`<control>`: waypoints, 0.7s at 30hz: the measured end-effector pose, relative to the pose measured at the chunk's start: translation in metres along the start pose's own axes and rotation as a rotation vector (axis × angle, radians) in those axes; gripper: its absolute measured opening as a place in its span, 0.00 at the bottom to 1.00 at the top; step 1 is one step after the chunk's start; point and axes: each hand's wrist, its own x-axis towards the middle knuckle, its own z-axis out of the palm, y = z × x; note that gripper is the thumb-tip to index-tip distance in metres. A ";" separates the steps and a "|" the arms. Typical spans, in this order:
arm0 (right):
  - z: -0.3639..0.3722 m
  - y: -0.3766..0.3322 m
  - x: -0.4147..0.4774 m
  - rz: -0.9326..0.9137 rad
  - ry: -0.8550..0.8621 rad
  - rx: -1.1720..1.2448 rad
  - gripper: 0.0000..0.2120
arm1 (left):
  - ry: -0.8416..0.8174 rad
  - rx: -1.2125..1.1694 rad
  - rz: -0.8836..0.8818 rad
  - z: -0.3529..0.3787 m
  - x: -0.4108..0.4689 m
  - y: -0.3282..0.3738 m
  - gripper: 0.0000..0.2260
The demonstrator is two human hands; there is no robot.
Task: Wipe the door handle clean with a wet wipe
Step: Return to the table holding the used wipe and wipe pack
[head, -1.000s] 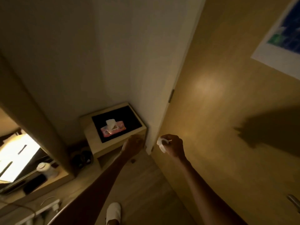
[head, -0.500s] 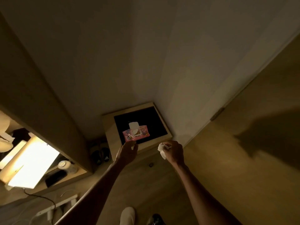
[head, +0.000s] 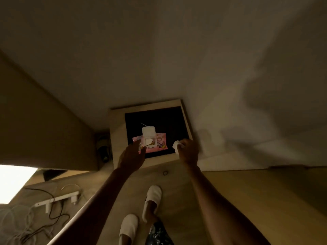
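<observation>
A low square side table of pale wood (head: 115, 131), with a matte black inset panel on its top, is set against a plain off-white wall (head: 159, 50). On the black panel lies a soft pink plastic pack of wet wipes (head: 160, 143), printed with small cartoon figures; its rigid white flip lid (head: 148, 130) is raised on the side of the pack nearest the wall, and a white sheet can be seen in the oval opening below it.

The left hand (head: 131, 154) is held over the front left corner of the pack, fingers loosely extended and slightly apart; whether the pack is touched cannot be told. The right hand (head: 188, 151) is held over the table's front right corner, just beside the pack, with fingers curled together and clamped on a crumpled white wet wipe (head: 175, 146), which protrudes from the side of the fist towards the pack.

In front of the table, a smooth pale wood-grain floor (head: 177, 200) is seen, on which two white fabric slippers (head: 152, 200) are worn, with a patterned dark trouser leg (head: 157, 232) above them. To the left of the table, black and white cables (head: 53, 214) are strewn across the floor beside a white power strip (head: 56, 198). A small dark ring (head: 165, 172) lies on the floor just before the table.
</observation>
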 end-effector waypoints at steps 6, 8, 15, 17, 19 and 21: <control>0.045 0.034 0.078 0.023 -0.069 -0.081 0.08 | 0.014 0.045 -0.093 0.045 0.048 -0.023 0.22; 0.058 0.040 0.096 0.030 -0.084 -0.116 0.08 | 0.008 0.077 -0.107 0.054 0.060 -0.026 0.23; 0.079 0.045 0.127 0.030 -0.088 -0.091 0.08 | -0.020 0.112 -0.149 0.060 0.085 -0.027 0.23; 0.077 0.036 0.126 0.050 -0.125 -0.086 0.09 | -0.018 0.126 -0.146 0.055 0.088 -0.026 0.23; 0.075 0.029 0.123 0.054 -0.149 -0.139 0.13 | -0.025 0.138 -0.142 0.049 0.090 -0.025 0.23; 0.069 0.023 0.117 0.041 -0.164 -0.198 0.15 | -0.036 0.134 -0.147 0.042 0.088 -0.019 0.23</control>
